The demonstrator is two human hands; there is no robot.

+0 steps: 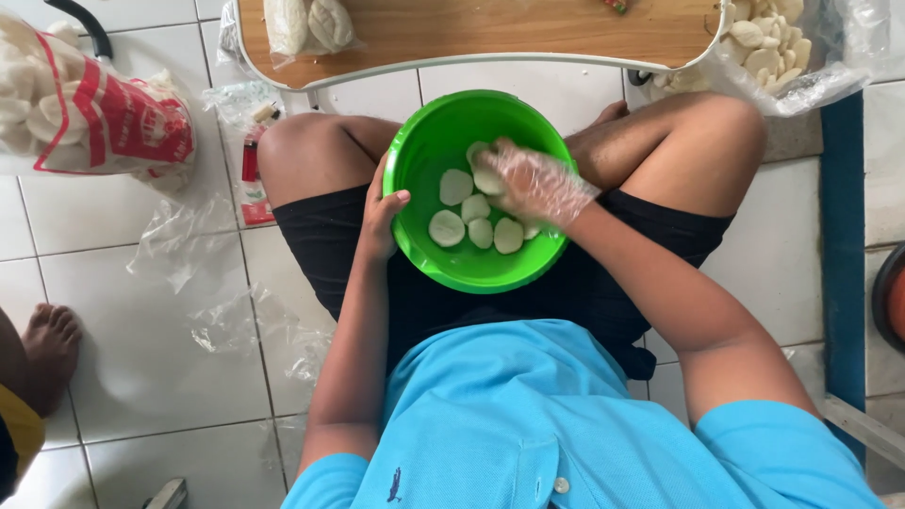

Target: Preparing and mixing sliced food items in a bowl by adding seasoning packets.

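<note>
Green bowl [443, 264], pale crackers [448, 228] | left hand [379, 221] fingers clasp rim | gloved right hand [533, 184] fingers grasp crackers

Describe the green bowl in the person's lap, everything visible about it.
The green bowl is round, bright and glossy, plastic by the look, with a thin flared rim. It sits upright in the lap of a person seated cross-legged on white floor tiles. Pale flat round crackers lie inside on its bottom. The left hand grips its left rim, thumb hooked inside; the right hand, in a clear plastic glove, reaches in over the crackers.
</note>
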